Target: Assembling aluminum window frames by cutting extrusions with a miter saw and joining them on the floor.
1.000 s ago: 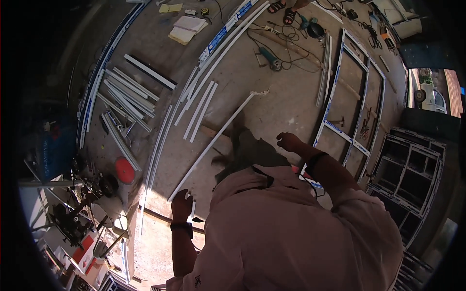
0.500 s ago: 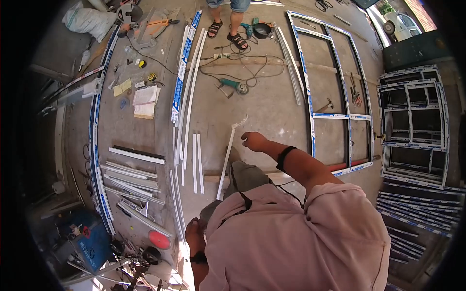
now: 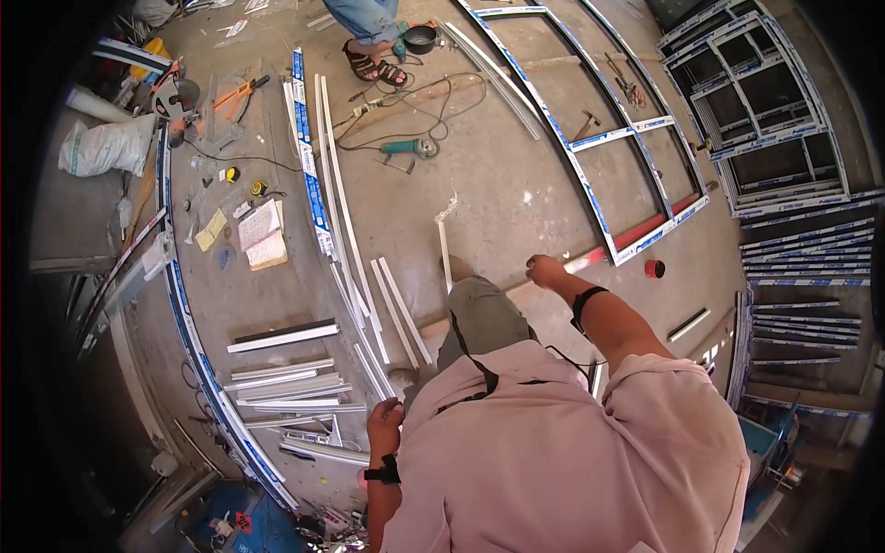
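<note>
Two bare hands are observed well apart over a concrete floor (image 3: 498,207). The left hand (image 3: 385,426) is held low beside the body, fingers bent; whether anything is gripped cannot be told. Nearest to it are the lower ends of thin white profiles (image 3: 372,371) on the floor. The right hand (image 3: 546,270) is held forward, fingers curled; no object is made out in it, and how tightly it is closed cannot be told. A black band is worn on each wrist.

A slender white strip (image 3: 444,249) is seen between the hands, directly ahead of the body. Its far end is topped by a ragged pale scrap (image 3: 447,206); its near end is hidden at the leg, so a hold on it cannot be confirmed.

Beyond the right hand, a red-and-white bar (image 3: 636,232) is partly overlapped by a large blue-and-white frame (image 3: 604,139). Just outside the frame's near corner, a small red can (image 3: 654,269) is noted.

Further forward, a green angle grinder (image 3: 407,147) with its looped cord is laid on the floor, near a co-worker's sandalled feet (image 3: 373,69). To the left, an open notebook (image 3: 262,230) and a group of short white bars (image 3: 290,387) are recorded.
</note>
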Motion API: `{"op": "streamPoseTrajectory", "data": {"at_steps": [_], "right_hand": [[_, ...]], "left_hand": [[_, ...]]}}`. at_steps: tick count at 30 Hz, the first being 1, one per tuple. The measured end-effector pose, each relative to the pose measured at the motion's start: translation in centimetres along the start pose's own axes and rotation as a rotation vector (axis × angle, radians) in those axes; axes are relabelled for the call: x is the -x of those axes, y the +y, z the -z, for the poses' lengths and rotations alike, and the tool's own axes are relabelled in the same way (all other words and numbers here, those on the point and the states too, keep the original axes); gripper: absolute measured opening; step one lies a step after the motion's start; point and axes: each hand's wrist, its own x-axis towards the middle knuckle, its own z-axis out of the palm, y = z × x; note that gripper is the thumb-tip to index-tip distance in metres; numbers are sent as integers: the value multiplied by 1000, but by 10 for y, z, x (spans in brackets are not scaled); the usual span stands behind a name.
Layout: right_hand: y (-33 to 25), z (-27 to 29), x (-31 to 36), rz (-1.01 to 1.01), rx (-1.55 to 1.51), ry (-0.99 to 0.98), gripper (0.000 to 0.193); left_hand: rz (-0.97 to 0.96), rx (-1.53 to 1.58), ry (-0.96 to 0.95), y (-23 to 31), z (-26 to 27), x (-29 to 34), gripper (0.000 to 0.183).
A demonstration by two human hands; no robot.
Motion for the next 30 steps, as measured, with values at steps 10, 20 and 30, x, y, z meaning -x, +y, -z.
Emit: {"op": "streamPoseTrajectory", "data": {"at_steps": [10,20,30], "right_hand": [[-25,-110,123,-69,24,-285,37],[-15,-27,33,-111,-328,-216,50],[-51,-31,60,145,293,-368,28]], "left_hand": [[-155,-1201,-219,-124,106,36,27],[125,-659,-138,-111,14,-1,38],[559,-38,-487,-124,-39,32,25]]}}
